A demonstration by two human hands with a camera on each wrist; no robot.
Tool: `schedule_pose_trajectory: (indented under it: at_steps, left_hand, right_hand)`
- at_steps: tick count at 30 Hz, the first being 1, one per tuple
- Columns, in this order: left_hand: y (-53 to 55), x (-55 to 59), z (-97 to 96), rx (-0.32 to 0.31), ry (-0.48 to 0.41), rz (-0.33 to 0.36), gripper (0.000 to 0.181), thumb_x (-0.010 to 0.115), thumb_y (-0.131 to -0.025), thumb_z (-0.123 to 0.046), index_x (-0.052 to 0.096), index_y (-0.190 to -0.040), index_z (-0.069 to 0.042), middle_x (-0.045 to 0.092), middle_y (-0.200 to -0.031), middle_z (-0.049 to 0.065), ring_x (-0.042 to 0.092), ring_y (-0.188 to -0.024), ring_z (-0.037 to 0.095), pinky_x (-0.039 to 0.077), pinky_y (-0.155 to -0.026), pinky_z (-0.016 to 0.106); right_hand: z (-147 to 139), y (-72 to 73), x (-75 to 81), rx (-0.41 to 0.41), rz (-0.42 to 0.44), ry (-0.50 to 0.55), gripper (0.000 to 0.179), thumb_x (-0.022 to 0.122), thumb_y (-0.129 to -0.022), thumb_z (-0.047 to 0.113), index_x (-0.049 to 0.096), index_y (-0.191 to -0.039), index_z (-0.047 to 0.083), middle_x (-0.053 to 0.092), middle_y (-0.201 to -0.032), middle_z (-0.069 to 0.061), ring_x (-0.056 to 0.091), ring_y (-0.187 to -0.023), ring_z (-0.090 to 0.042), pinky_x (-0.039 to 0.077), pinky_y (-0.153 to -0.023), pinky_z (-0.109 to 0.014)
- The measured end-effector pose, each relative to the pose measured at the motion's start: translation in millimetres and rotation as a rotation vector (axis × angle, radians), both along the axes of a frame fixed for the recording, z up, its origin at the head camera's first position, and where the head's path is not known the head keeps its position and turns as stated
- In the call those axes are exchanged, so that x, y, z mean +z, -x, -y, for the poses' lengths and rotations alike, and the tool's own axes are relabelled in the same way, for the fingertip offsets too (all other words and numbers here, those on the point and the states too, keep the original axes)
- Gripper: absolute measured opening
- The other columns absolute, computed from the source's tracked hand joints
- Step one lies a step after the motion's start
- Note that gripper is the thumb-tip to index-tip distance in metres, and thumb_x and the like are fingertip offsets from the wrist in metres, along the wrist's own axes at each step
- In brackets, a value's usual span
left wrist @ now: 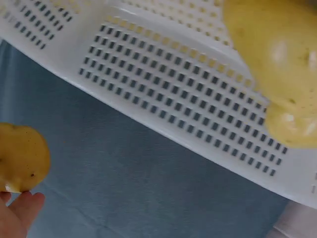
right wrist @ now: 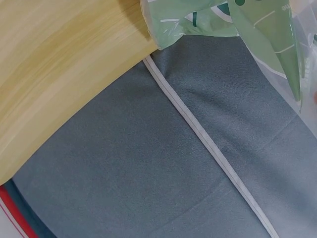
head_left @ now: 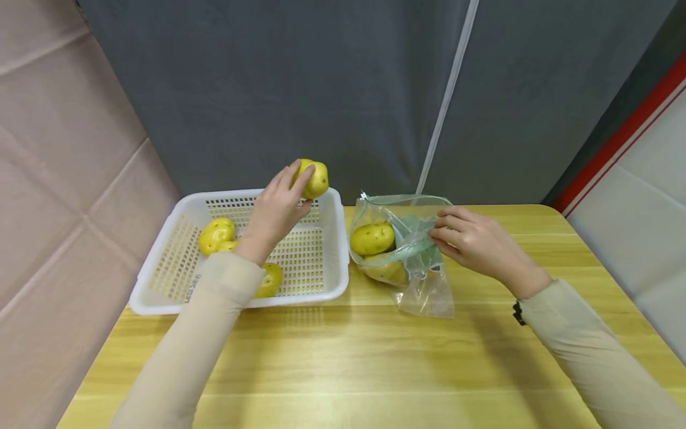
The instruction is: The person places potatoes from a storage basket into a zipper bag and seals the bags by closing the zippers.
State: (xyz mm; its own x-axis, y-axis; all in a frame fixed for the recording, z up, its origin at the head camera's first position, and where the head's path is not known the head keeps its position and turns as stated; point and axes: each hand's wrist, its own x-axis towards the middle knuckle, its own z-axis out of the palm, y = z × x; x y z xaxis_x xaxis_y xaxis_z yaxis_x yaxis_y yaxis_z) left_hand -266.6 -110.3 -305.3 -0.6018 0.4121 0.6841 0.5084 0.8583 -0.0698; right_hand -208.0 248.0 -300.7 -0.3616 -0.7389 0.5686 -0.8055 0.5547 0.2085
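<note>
My left hand (head_left: 273,211) grips a yellow potato (head_left: 318,180) above the back right part of a white slotted basket (head_left: 340,256). In the left wrist view, fingertips (left wrist: 28,204) press against that potato (left wrist: 22,158). Several more potatoes (head_left: 217,235) lie in the basket's left and front part, partly behind my left arm. To the basket's right, a clear and green zip bag (head_left: 429,301) lies with its mouth spread, holding potatoes (head_left: 373,238). My right hand (head_left: 474,241) pinches the right side of the bag's mouth. Green printing on the bag (right wrist: 208,20) shows in the right wrist view.
Everything stands on a light wooden table (head_left: 343,363). A grey cloth wall (head_left: 300,89) with a pale vertical strip (head_left: 450,89) rises right behind it. Light panels flank the table on the left and right, the right one edged in red (head_left: 627,140).
</note>
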Motion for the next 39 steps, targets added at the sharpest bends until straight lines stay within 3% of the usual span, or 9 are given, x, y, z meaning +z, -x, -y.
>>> schedule_pose_trajectory:
  at_steps: [4,9,14,19,30,39]
  left_hand:
    - [-6.1,6.3,-11.3,-0.036,-0.001,-0.053,0.057,0.075,-0.08,-0.016,0.051,-0.132,-0.011,0.055,-0.135,0.016,0.06,-0.116,0.037,0.057,-0.086,0.047]
    - [-10.5,10.0,-25.1,-0.12,0.046,-0.189,0.055,0.076,-0.078,-0.017,0.054,-0.128,-0.01,0.058,-0.13,0.017,0.063,-0.111,0.037,0.06,-0.08,0.042]
    - [-14.9,13.7,-37.9,-0.249,0.082,-0.309,0.053,0.076,-0.076,-0.013,0.056,-0.125,-0.008,0.06,-0.126,0.02,0.064,-0.108,0.036,0.058,-0.086,0.036]
    - [-20.9,16.5,-50.5,-0.314,0.109,-0.385,0.049,0.073,-0.078,-0.014,0.057,-0.125,-0.012,0.063,-0.123,0.017,0.065,-0.107,0.033,0.057,-0.089,0.036]
    - [-32.0,17.7,-66.2,-0.419,0.142,-0.385,0.046,0.073,-0.079,-0.023,0.061,-0.123,-0.016,0.065,-0.122,0.011,0.066,-0.107,0.026,0.058,-0.085,0.032]
    - [-36.5,12.1,-74.2,-0.518,0.205,-0.327,0.047,0.073,-0.081,-0.028,0.06,-0.125,-0.018,0.066,-0.122,0.008,0.067,-0.104,0.023,0.058,-0.083,0.031]
  right_hand:
    - [-1,0.3,-0.4,0.0,0.002,-0.004,0.025,0.081,-0.064,0.006,0.074,-0.087,0.002,0.072,-0.085,-0.011,0.063,-0.089,-0.028,0.057,-0.074,-0.04]
    - [-3,0.5,-0.3,-0.001,0.003,-0.001,0.025,0.081,-0.064,0.005,0.074,-0.087,0.002,0.071,-0.085,-0.011,0.063,-0.089,-0.028,0.057,-0.073,-0.04]
    - [-4,1.0,0.3,-0.001,0.003,-0.002,0.025,0.081,-0.064,0.005,0.074,-0.087,0.002,0.071,-0.085,-0.011,0.063,-0.089,-0.027,0.057,-0.074,-0.04]
    - [-4,2.3,0.7,0.005,0.002,-0.003,0.025,0.081,-0.064,0.005,0.073,-0.087,0.002,0.071,-0.085,-0.011,0.063,-0.089,-0.028,0.057,-0.074,-0.04]
    - [-6,2.2,1.1,-0.016,0.016,-0.005,0.025,0.081,-0.064,0.006,0.074,-0.087,0.002,0.071,-0.087,-0.012,0.063,-0.09,-0.028,0.057,-0.074,-0.041]
    - [-6,2.2,1.4,-0.025,0.01,-0.007,0.023,0.082,-0.065,0.007,0.073,-0.085,0.003,0.071,-0.085,-0.012,0.064,-0.089,-0.028,0.057,-0.073,-0.041]
